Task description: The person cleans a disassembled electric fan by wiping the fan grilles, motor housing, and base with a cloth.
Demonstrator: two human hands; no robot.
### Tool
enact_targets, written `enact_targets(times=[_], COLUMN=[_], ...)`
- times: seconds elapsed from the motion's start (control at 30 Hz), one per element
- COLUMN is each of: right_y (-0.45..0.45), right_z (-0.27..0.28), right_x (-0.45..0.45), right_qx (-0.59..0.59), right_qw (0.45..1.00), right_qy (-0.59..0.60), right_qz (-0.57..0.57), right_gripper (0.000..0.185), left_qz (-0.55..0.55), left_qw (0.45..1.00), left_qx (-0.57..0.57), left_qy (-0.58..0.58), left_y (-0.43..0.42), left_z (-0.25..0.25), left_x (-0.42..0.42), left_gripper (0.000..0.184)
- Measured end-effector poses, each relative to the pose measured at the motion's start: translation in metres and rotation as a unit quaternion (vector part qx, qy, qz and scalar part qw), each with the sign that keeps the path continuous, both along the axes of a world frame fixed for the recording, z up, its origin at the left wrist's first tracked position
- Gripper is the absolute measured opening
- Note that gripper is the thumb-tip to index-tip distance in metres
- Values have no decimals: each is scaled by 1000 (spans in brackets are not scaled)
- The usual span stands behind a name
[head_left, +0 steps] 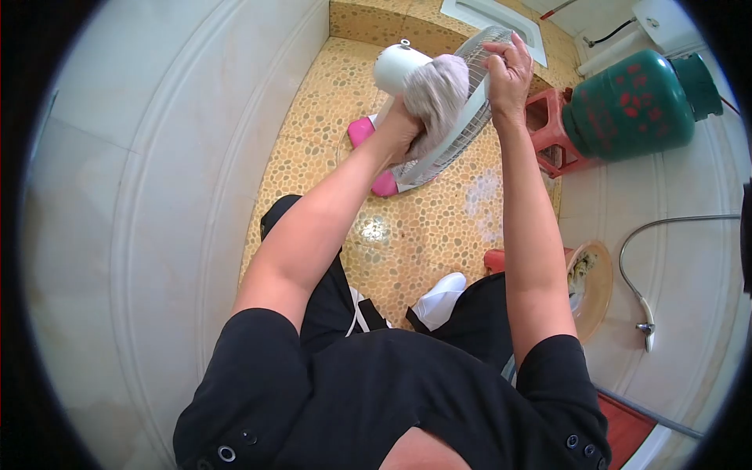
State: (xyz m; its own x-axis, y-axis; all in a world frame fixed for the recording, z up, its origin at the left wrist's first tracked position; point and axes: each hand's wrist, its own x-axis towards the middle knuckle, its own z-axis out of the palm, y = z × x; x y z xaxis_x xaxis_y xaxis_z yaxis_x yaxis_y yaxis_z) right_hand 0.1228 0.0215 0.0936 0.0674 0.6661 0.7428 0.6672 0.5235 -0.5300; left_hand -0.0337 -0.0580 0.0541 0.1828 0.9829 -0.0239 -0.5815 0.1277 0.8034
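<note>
A white electric fan (455, 144) with a wire guard stands tilted on the pebble-patterned floor, its round motor housing (395, 69) toward the left. Pink pieces (385, 185) show low down by its base. My left hand (402, 130) is closed on a crumpled greyish cloth (440, 88), which lies against the back of the guard behind the motor. Part of that hand's fingers is hidden by the cloth. On the guard's upper right rim, my right hand (509, 77) grips with bent fingers.
To the right, a green gas cylinder (630, 106) rests by a red plastic stool (548, 133). A beige basin (597, 290) and a shower head on a hose (647, 333) are along the right wall. A tiled step (376, 25) runs behind the fan.
</note>
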Motion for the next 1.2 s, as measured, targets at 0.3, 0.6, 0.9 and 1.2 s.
enact_targets(times=[0.3, 0.6, 0.9, 1.2], right_y=[-1, 1, 3, -4], right_z=[-2, -1, 2, 4], right_x=[4, 8, 7, -6], right_qx=[-5, -30, -60, -31], right_qw=[1000, 999, 996, 999], right_qy=[-13, 15, 40, 5], right_qz=[20, 41, 58, 28], right_gripper=[22, 23, 22, 23], left_qz=[-44, 11, 93, 152], left_qw=[985, 991, 932, 954], left_qx=[-85, -26, -224, 149], left_qy=[-144, -129, -268, 211], left_y=[16, 25, 57, 16], left_z=[-7, -23, -67, -12], left_x=[-5, -3, -6, 10], left_gripper=[31, 29, 30, 62])
